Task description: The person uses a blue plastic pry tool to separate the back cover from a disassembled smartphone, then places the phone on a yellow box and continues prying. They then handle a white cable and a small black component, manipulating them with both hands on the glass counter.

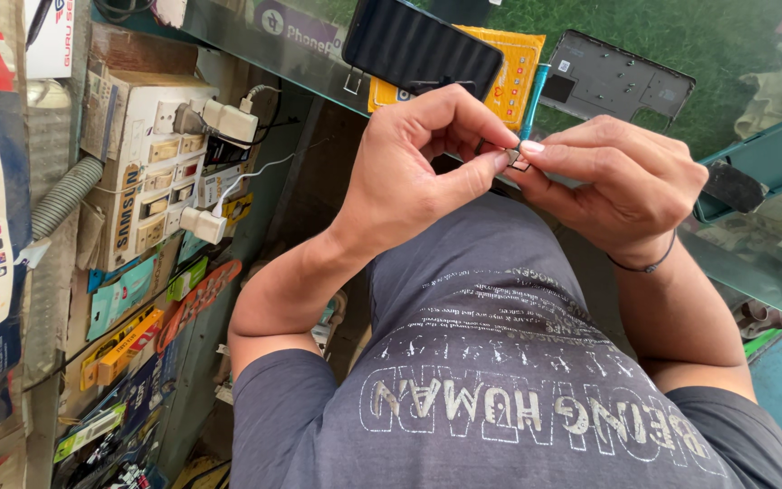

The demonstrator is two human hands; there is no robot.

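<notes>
While the head view looks down past a grey printed T-shirt (500,380), the glass counter (753,263) is the biggest surface and my landmark. On the counter's far side lies a black smartphone (423,45) screen-up, overlapping a yellow packet (513,68); just right of that sits a grey phone back cover (617,81) with its camera cut-out. Well left of the counter, a wall-side switchboard (156,172) carries white plugs and chargers (219,118), with coloured card packs hanging below.

Both hands meet just off the counter's near edge, above the lap. Left hand (409,172): grip pinched shut, thumb and forefinger tips pressed on a tiny metallic part (518,156), probably a card tray or pin, too small to tell. Right hand (617,181): grip also pinched closed on the same part from the opposite side, wrist wearing a thin dark band (649,265).

Key relation: the part sits right between the two fingertip pinches, touching both. Its long axis cannot be told for sure. Neither hand is clearly nearer. The smartphone lies just beyond the pinch, counter-ward.
</notes>
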